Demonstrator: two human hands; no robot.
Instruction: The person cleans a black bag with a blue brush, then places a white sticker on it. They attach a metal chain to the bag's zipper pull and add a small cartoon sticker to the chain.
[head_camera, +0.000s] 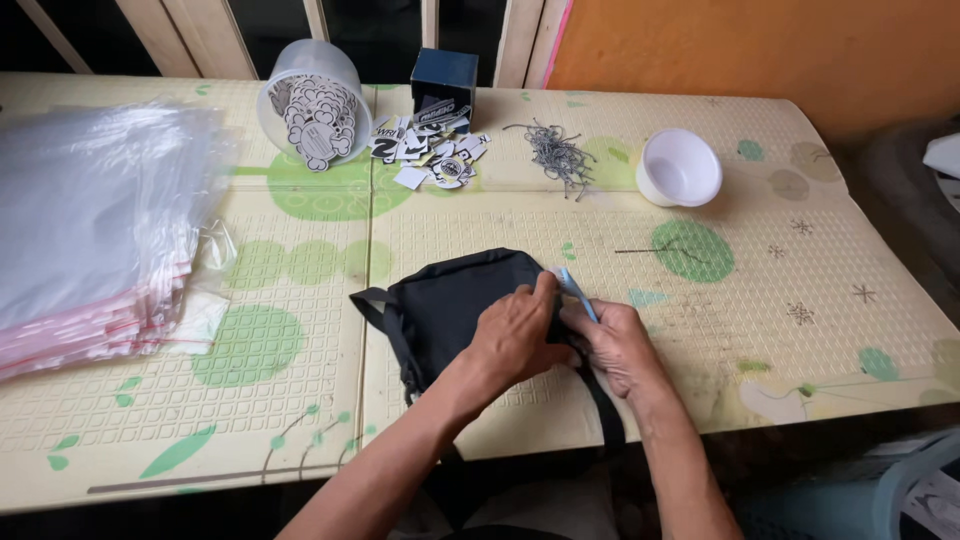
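Observation:
A small black bag with black straps lies on a cream foam mat with green shapes. My left hand rests on the bag's right side, fingers pinching at its edge. Beside it, my right hand grips a thin light-blue tool that points up and left toward the bag's edge. One strap runs under my right wrist toward the mat's front edge.
A stack of clear plastic bags fills the left side. At the back stand a tipped plastic tub of printed tags, loose tags, a dark box, a pile of grey strings and a white bowl.

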